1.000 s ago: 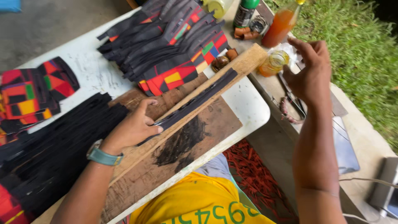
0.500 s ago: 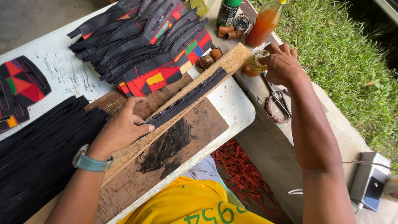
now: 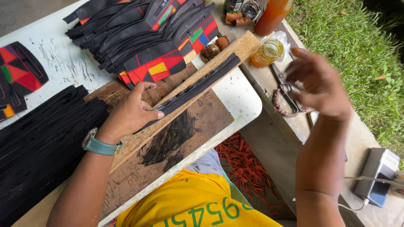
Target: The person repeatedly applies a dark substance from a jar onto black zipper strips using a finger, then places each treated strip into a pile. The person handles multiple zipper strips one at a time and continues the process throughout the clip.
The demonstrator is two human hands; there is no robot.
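Black strip (image 3: 198, 86) lies lengthwise along a slanted wooden plank (image 3: 235, 52), which rests on a stained brown board (image 3: 168, 159) on the white bench (image 3: 248, 101). The left hand (image 3: 130, 113) presses flat on the strip's lower end, fingers spread, closed on nothing. The right hand (image 3: 317, 84) hangs in the air beside a small open glass jar (image 3: 266, 52); its fingers are part curled and blurred, and I cannot tell whether they pinch anything.

Risks, as judged:
- The jar stands uncapped close to the bench edge; a brush from the right hand could tip it and spill onto the strip.
- The plank overhangs toward the jar; any shift under the left hand could knock it.
- Scissors (image 3: 286, 92) lie just beneath the right hand, within reach of a careless move.

Containers: the jar holds an amber liquid, roughly half full. A tall orange bottle (image 3: 272, 17) behind it looks full. A dark-capped bottle (image 3: 232, 5) shows only partly; contents hidden.
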